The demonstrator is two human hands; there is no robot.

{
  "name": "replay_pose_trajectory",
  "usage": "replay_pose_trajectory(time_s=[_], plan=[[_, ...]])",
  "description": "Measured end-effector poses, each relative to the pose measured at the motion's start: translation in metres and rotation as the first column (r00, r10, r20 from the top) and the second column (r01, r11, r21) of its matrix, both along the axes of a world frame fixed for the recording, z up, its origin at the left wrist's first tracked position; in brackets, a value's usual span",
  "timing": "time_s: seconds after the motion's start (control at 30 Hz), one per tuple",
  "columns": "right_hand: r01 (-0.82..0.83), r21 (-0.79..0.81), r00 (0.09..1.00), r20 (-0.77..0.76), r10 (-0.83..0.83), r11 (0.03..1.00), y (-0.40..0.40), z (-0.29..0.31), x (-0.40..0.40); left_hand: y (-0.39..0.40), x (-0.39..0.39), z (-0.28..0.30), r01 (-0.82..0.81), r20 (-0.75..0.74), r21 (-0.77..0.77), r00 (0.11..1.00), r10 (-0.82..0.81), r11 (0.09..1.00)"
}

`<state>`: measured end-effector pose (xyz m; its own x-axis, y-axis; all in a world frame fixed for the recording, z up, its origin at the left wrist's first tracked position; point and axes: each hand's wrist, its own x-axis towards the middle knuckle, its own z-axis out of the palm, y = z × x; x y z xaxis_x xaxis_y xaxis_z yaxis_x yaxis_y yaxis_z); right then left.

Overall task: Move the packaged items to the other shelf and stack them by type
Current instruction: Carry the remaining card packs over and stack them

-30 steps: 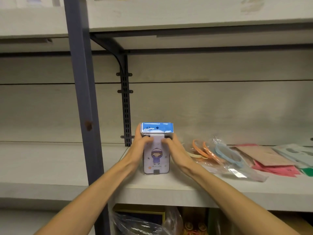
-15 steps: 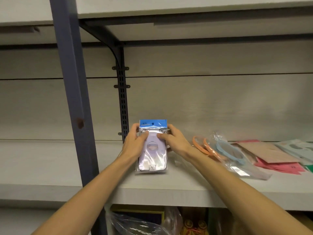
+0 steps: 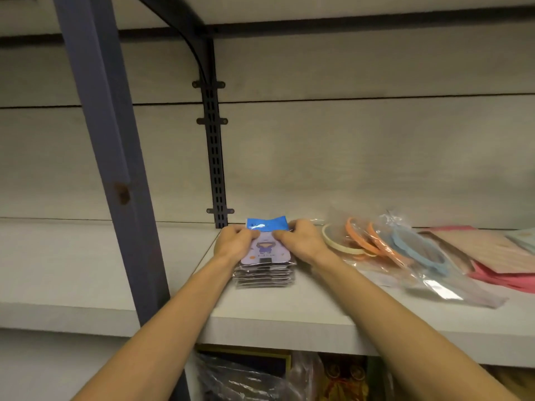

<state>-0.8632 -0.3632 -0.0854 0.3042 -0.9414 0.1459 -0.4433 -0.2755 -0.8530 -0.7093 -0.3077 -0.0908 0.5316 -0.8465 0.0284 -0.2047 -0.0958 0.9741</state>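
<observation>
Both hands, the left hand [image 3: 234, 241] and the right hand [image 3: 301, 241], clamp the stack of packets [image 3: 265, 266] between them, flat on the shelf [image 3: 289, 316]. The slick wrappers could slide apart on release, or fan sideways into the bagged rings [image 3: 385, 247] just beyond the right hand.

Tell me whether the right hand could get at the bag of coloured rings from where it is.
Probably yes. The right hand rests on the stack of blue-topped packets, and the bag of coloured rings lies right beside it on the same shelf, with nothing standing between them. It would first have to let go of the stack.
</observation>
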Motion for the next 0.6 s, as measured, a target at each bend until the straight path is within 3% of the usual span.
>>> replay_pose_trajectory(time_s=[0.17,0.23,0.37,0.5,0.6], plan=[[0.084,-0.028,0.976,0.206,-0.077,0.996,0.012,0.005,-0.007,0.022,-0.003,0.013,-0.09,0.103,-0.072,0.99,0.097,0.993],[0.081,-0.095,0.975,0.213,-0.059,0.992,0.024,0.01,-0.018,0.044,-0.006,0.02,-0.013,0.186,-0.053,0.982,0.022,0.999],[-0.103,-0.276,0.994,-0.004,0.106,0.956,0.063,0.02,-0.049,0.089,-0.018,0.026,0.266,0.199,0.131,0.937,-0.289,0.955],[-0.308,-0.147,0.929,-0.257,0.264,0.94,0.091,0.021,-0.069,0.103,-0.013,0.024,0.318,0.181,0.159,0.921,-0.344,0.935],[-0.336,-0.158,0.892,-0.369,0.26,0.928,0.095,0.014,-0.069,0.108,-0.011,0.023,0.353,0.226,0.18,0.893,-0.388,0.918]])
